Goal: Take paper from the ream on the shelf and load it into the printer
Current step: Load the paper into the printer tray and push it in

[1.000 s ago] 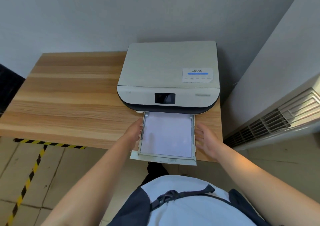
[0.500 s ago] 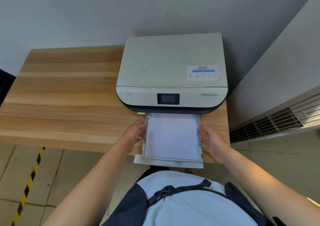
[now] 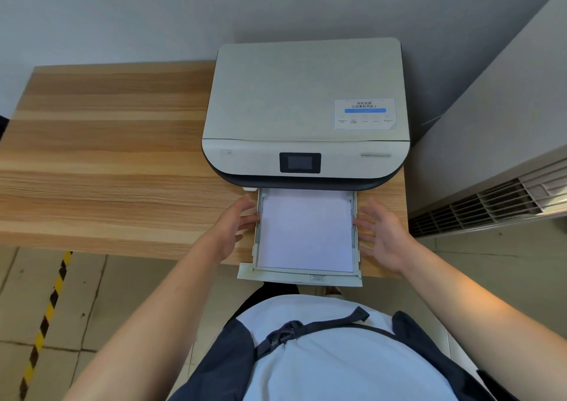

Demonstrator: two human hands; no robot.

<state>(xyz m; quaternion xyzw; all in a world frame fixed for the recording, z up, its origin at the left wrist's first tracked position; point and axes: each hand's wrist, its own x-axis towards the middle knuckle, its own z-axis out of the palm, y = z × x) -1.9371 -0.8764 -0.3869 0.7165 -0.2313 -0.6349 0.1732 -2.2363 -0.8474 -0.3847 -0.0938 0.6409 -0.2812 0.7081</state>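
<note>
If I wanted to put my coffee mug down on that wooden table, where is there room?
The wooden table is bare from its left edge to the white printer: plenty of room. The right end is crowded: printer, pulled-out paper tray with white paper, and the left hand and right hand alongside.

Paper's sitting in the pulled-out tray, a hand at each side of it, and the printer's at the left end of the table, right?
Not quite: the head view shows the printer at the table's right end. Paper, pulled-out tray, left hand and right hand are as stated.
</note>
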